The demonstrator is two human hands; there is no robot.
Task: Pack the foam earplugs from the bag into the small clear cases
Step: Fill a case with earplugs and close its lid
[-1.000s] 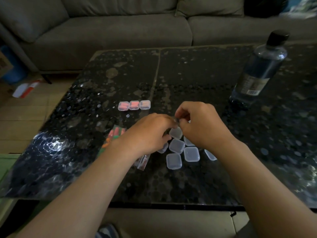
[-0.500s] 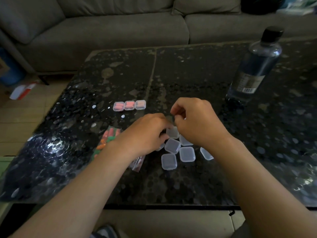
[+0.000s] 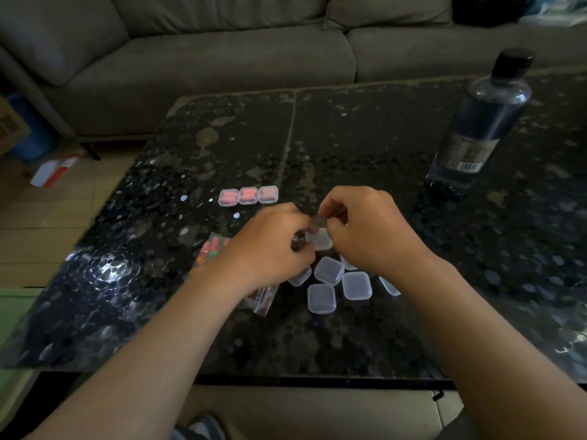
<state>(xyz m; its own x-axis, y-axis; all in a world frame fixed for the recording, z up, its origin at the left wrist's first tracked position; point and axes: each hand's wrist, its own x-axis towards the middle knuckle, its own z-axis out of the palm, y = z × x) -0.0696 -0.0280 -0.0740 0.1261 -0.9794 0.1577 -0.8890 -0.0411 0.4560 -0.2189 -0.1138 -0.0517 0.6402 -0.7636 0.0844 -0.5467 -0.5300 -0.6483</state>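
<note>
My left hand (image 3: 270,246) and my right hand (image 3: 365,230) meet above the dark table, both holding one small clear case (image 3: 321,240). My right thumb and forefinger pinch its upper edge, which looks like the lid; whether anything is inside is hidden. Several empty clear cases (image 3: 328,269) lie clustered just below my hands. Three closed cases with orange earplugs (image 3: 247,195) stand in a row to the upper left. The bag of earplugs (image 3: 211,250) lies under my left wrist, partly covered.
A large dark bottle (image 3: 479,122) with a black cap stands at the table's far right. A grey sofa (image 3: 206,58) runs behind the table. The table's near edge (image 3: 317,381) is close to my body. A red-and-white box (image 3: 54,169) lies on the floor at left.
Both hands stay together on the same case, fingers shifting only slightly. The view has dipped and shifted a little.
</note>
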